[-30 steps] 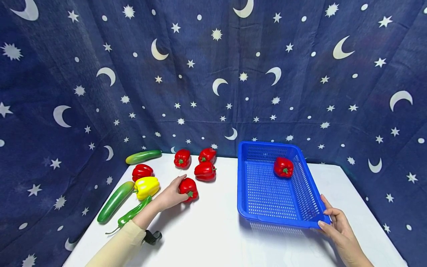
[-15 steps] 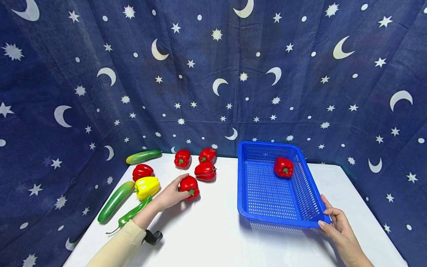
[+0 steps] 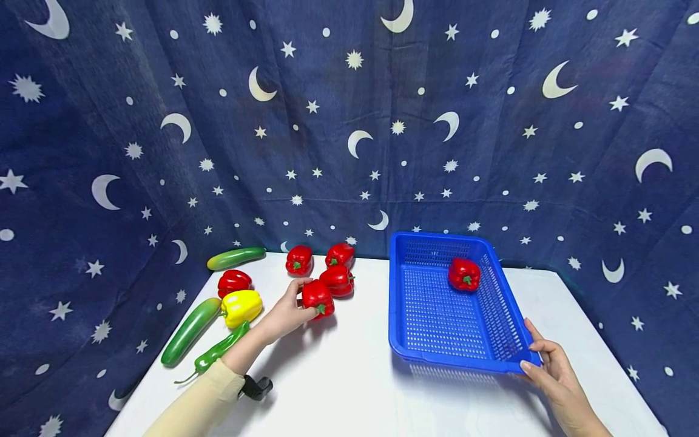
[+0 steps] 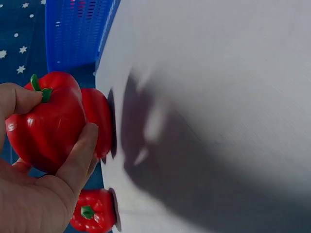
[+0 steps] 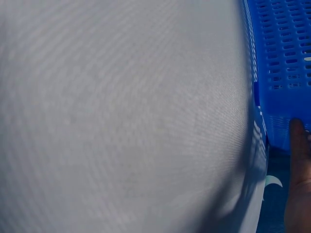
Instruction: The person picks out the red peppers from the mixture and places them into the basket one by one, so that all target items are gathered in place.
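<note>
My left hand (image 3: 287, 314) grips a red bell pepper (image 3: 318, 297) by its sides, thumb beside the green stem. In the left wrist view the held pepper (image 4: 51, 124) hangs above the white table, its shadow cast apart from it. Just behind it lies another red bell pepper (image 3: 338, 281), with two more farther back. At the right, my right hand (image 3: 559, 376) holds the near right corner of a blue plastic basket (image 3: 445, 359), thumb on the rim. One red bell pepper (image 3: 464, 274) lies inside the basket. The right wrist view shows a finger (image 5: 299, 150) against the basket's wall.
Left of my left arm lie a yellow bell pepper (image 3: 241, 308), a green chili pepper (image 3: 221, 349), a red bell pepper (image 3: 234, 283) and two cucumbers, one near (image 3: 191, 332) and one far (image 3: 236, 258). A dark blue curtain (image 3: 349, 121) with moons and stars encloses the table.
My left hand has lifted the red bell pepper off the table and carried it slightly right and toward the back. The right hand and the basket have stayed in place.
</note>
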The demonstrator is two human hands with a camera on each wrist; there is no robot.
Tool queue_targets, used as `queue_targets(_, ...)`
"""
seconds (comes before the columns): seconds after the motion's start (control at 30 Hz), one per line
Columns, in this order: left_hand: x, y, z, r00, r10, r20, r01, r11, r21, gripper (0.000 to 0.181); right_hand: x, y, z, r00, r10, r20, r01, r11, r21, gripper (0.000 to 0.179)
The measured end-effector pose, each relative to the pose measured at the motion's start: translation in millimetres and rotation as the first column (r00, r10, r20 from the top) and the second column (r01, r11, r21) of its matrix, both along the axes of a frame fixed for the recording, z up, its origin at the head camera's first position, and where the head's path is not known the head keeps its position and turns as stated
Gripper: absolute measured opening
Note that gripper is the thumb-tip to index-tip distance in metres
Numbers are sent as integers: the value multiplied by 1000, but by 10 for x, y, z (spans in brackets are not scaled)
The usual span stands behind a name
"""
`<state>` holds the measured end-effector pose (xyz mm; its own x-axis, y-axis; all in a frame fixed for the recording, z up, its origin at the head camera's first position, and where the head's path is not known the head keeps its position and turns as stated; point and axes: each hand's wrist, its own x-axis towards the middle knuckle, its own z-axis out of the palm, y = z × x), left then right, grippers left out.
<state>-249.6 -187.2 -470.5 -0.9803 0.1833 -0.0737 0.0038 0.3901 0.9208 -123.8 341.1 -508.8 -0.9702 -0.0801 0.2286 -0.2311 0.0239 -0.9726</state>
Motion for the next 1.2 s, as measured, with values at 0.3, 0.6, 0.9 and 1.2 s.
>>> queue_targets(0.3, -35, 271, 161, 993, -74, -92, 81, 994, 75, 76, 6, 24, -3, 999, -31, 40, 29, 999, 31, 30)
queue_targets(0.6, -92, 604, 302, 982, -120, -144, 135, 986, 94, 75, 25, 50, -12, 999, -41, 27, 41, 999, 19, 30)
queue_targets(0.9, -108, 798, 377, 971, -169, -168, 192, 973, 131, 74, 16, 29, -26, 1000, -24, 3, 24, 1000, 19, 28)
queue_targets(1.2, -88, 864, 358, 968, -170, -183, 192, 975, 114, 74, -8, 12, -26, 1000, -12, -16, 13, 998, 59, 27)
